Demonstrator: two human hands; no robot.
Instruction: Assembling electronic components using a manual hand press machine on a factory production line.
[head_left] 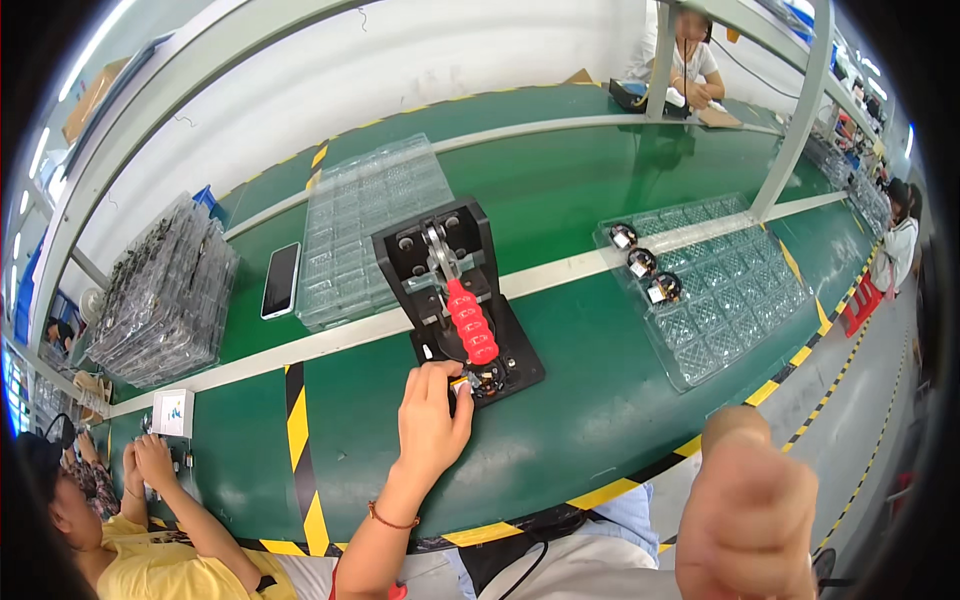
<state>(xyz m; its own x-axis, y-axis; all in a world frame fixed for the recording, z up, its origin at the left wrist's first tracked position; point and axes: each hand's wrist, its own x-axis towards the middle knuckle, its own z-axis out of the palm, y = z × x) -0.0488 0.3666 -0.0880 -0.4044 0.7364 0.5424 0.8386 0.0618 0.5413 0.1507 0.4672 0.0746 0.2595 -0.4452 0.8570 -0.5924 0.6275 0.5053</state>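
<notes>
My left hand (435,420) is at the front of a black toggle press (455,290) with a red ribbed handle (472,325). Its thumb and fingers close on the edge of a small round black electronic part (488,378) with wires, lying at the base of the press. The fingers partly cover that part. Raised close to the camera beyond the table's front edge, my right hand (745,500) is curled into a fist and somewhat blurred. Whatever it may hold is hidden.
A clear blister tray (720,300) holds several round black parts at its left end. Stacked trays (375,220) lie behind the press, beside a phone (281,280). More trays (165,290) pile up at left. A co-worker in yellow (170,540) sits left; another person (685,70) sits opposite.
</notes>
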